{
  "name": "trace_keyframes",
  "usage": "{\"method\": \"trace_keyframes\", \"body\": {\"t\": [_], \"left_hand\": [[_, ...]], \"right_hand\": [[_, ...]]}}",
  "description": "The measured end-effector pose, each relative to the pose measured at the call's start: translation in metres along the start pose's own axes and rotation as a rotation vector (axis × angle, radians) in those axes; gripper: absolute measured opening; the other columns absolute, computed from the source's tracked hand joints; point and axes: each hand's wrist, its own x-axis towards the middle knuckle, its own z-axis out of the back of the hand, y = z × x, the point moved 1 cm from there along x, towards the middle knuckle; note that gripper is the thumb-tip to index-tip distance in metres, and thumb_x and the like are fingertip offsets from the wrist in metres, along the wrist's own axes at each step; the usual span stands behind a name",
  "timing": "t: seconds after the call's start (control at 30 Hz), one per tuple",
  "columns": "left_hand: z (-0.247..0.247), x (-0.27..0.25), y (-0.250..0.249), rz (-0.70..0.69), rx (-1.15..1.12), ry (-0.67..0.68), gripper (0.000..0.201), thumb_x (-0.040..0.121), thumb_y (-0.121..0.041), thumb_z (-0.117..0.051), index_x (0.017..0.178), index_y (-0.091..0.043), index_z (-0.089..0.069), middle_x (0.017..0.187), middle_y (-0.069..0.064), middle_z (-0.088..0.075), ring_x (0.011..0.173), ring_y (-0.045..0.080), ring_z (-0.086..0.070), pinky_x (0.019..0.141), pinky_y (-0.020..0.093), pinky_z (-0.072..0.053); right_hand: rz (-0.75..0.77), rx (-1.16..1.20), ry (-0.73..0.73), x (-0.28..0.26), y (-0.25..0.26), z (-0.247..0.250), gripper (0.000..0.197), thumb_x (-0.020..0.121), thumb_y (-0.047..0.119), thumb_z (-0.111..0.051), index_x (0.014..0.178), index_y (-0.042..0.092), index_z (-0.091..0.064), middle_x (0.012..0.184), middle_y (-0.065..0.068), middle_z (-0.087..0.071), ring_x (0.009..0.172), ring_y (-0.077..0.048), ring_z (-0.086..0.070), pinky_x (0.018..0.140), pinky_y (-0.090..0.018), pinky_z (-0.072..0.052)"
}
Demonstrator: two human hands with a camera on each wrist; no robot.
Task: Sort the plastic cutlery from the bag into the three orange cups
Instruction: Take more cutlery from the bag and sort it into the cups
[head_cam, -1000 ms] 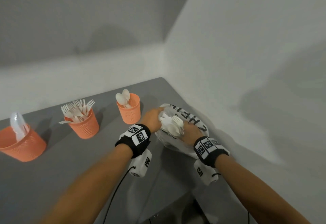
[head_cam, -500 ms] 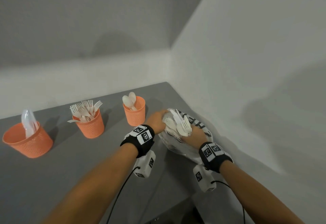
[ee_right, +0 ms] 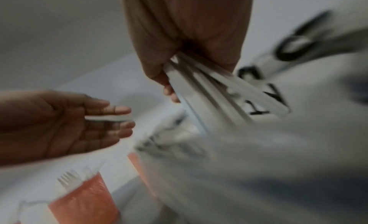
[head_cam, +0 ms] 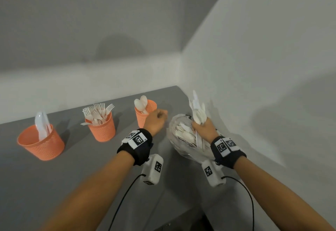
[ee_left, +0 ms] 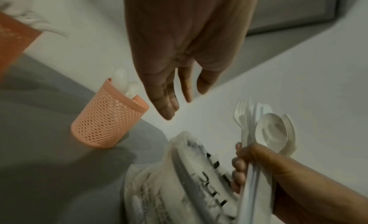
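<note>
My right hand (head_cam: 201, 128) grips a bunch of white plastic cutlery (head_cam: 197, 109) by the handles, heads pointing up, just above the open plastic bag (head_cam: 179, 140). In the left wrist view the bunch (ee_left: 264, 130) shows forks and a spoon. More cutlery lies inside the bag. My left hand (head_cam: 157, 119) hovers empty with relaxed fingers between the bag and the spoon cup (head_cam: 145, 114). Three orange mesh cups stand in a row: knives in the left cup (head_cam: 41, 143), forks in the middle cup (head_cam: 101, 128), spoons in the right one.
The grey table (head_cam: 72, 176) ends at a white wall right behind the bag and another wall behind the cups. The table's near edge runs below my wrists. Cables hang from both wrist cameras.
My right hand has lifted the bunch of cutlery up out of the bag. My left hand has let go of the bag and drawn back to the left, fingers loose.
</note>
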Motion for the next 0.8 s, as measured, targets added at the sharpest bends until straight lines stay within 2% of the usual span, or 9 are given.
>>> {"method": "trace_keyframes", "body": {"t": [0.1,0.17,0.23,0.27,0.4,0.5,0.57,0.7,0.8], "left_hand": [[0.023,-0.008,-0.003,0.11,-0.402,-0.026,0.018,0.095,-0.011,-0.042,0.087,-0.004,-0.057,0.07,0.012,-0.047,0.05,0.007,-0.048,0.047,0.018,-0.042],[0.039,-0.018,-0.002,0.211,-0.613,0.003,0.017,0.096,-0.015,-0.042,0.085,-0.011,-0.054,0.073,0.006,-0.053,0.062,0.011,-0.056,0.059,0.022,-0.051],[0.056,-0.029,0.009,0.31,-0.734,0.027,0.021,0.098,-0.022,-0.039,0.095,-0.009,-0.055,0.088,0.01,-0.061,0.083,0.019,-0.06,0.082,0.032,-0.049],[0.064,-0.035,0.016,0.357,-0.768,0.044,0.025,0.099,-0.026,-0.037,0.095,-0.008,-0.054,0.092,0.012,-0.061,0.086,0.022,-0.059,0.083,0.034,-0.048],[0.092,-0.058,0.045,0.55,-0.918,0.054,0.046,0.098,-0.045,-0.031,0.1,-0.003,-0.051,0.096,0.019,-0.058,0.088,0.029,-0.057,0.077,0.039,-0.046],[0.115,-0.075,0.058,0.616,-1.061,-0.025,0.053,0.097,-0.049,-0.031,0.1,0.001,-0.048,0.097,0.022,-0.056,0.088,0.034,-0.056,0.078,0.046,-0.046],[0.131,-0.084,0.064,0.614,-1.108,-0.033,0.057,0.096,-0.051,-0.029,0.098,0.003,-0.05,0.095,0.022,-0.057,0.087,0.034,-0.057,0.082,0.047,-0.046],[0.158,-0.094,0.074,0.539,-1.229,-0.038,0.046,0.099,-0.041,-0.031,0.1,-0.004,-0.058,0.076,0.011,-0.07,0.065,0.021,-0.069,0.058,0.029,-0.058],[0.173,-0.099,0.084,0.552,-1.122,-0.063,0.026,0.099,-0.031,-0.036,0.095,-0.015,-0.057,0.069,0.0,-0.063,0.057,0.01,-0.06,0.049,0.018,-0.049]], "right_hand": [[0.027,0.201,-0.036,0.005,0.042,-0.014,0.021,0.086,0.001,-0.053,0.07,0.014,-0.052,0.061,-0.004,-0.05,0.056,-0.015,-0.049,0.058,-0.025,-0.045],[0.043,0.357,-0.05,0.005,0.07,-0.03,0.024,0.085,-0.002,-0.051,0.068,0.015,-0.053,0.059,-0.004,-0.049,0.051,-0.014,-0.049,0.057,-0.026,-0.046],[0.066,0.454,-0.032,0.002,0.093,-0.053,0.024,0.084,-0.002,-0.051,0.069,0.016,-0.054,0.06,-0.003,-0.051,0.049,-0.01,-0.052,0.057,-0.023,-0.046],[0.073,0.484,-0.014,-0.001,0.102,-0.066,0.024,0.084,-0.001,-0.051,0.069,0.016,-0.054,0.061,-0.002,-0.052,0.052,-0.01,-0.053,0.058,-0.022,-0.047],[0.075,0.565,0.068,-0.023,0.127,-0.124,0.023,0.086,0.002,-0.053,0.069,0.017,-0.051,0.062,0.002,-0.053,0.055,-0.007,-0.056,0.056,-0.016,-0.048],[0.082,0.545,0.084,-0.04,0.131,-0.17,0.02,0.084,0.004,-0.056,0.069,0.018,-0.056,0.058,0.001,-0.057,0.059,-0.015,-0.056,0.066,-0.032,-0.049],[0.08,0.527,0.137,-0.054,0.131,-0.197,0.021,0.085,0.002,-0.055,0.07,0.016,-0.056,0.063,0.0,-0.058,0.064,-0.015,-0.058,0.066,-0.028,-0.049],[0.043,0.564,0.244,-0.084,0.141,-0.238,0.023,0.084,-0.004,-0.057,0.074,0.016,-0.055,0.059,0.005,-0.06,0.048,0.002,-0.058,0.053,-0.017,-0.049],[0.033,0.587,0.257,-0.097,0.146,-0.264,0.019,0.073,-0.002,-0.067,0.089,0.004,-0.06,0.073,-0.007,-0.061,0.061,-0.006,-0.061,0.053,-0.013,-0.05]]}}
